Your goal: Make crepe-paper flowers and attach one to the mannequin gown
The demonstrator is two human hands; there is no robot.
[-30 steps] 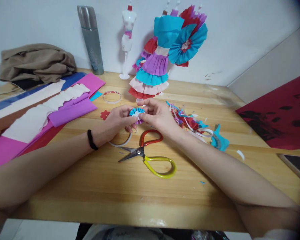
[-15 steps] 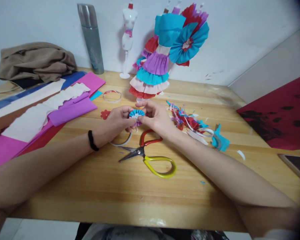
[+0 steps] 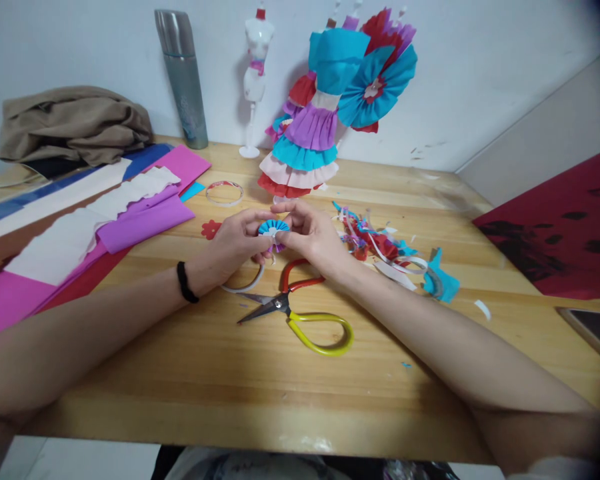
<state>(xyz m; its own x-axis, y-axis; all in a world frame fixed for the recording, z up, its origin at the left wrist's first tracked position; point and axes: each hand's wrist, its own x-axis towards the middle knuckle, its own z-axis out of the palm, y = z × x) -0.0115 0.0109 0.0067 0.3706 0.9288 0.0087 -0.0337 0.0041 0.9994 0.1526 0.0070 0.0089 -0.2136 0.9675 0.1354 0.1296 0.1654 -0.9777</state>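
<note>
Between my two hands is a small pleated paper rosette (image 3: 273,228), blue at the top and purple below, with a white flower shape at its centre. My left hand (image 3: 236,243) pinches its left side. With thumb and fingers my right hand (image 3: 313,233) grips the right side, the thumb lying on the white centre. Just below them, scissors (image 3: 280,303) with one red and one yellow handle lie with blades apart. A roll of tape (image 3: 245,287) sits partly under my left hand. To its left lies a red paper flower (image 3: 211,229).
Coloured crepe paper sheets (image 3: 145,217) spread along the left. Paper scraps (image 3: 380,243) litter the right side. Behind stand a flask (image 3: 183,87), a bare mannequin (image 3: 256,60) and a ruffled paper dress (image 3: 315,130). Another tape ring (image 3: 225,193) and a phone (image 3: 593,333) also lie here.
</note>
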